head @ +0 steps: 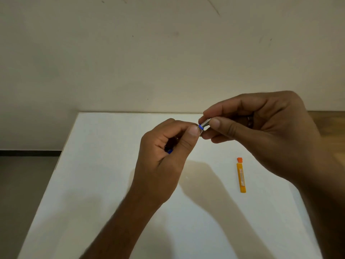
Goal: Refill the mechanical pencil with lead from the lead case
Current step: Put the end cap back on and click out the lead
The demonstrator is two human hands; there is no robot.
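The person works at the cap end of the mechanical pencil (201, 126), which both hands hold in the air above the white table (112, 184). This looks like the opening step of the refill: getting the cap off so the barrel can take lead, though it cannot be told whether the cap is coming off or going on.

Nearest, the left hand (168, 154) is curled round the pencil's body, thumb and forefinger pinching close to its upper end; a bit of blue shows low inside the fist. Just beyond, the right hand (261, 126) pinches a short silvery piece, seemingly the cap, between thumb and fingertips, right where a blue ring marks the joint. The two hands nearly touch there.

The yellow lead case (241, 177) lies flat on the table to the right, well apart from the hands, its orange cap (239, 159) at the far end and looking slightly ajar.

The next move probably calls for a straight, gentle pull, then a free hand to reach for the case.

Behind the table rises a plain wall (168, 53).
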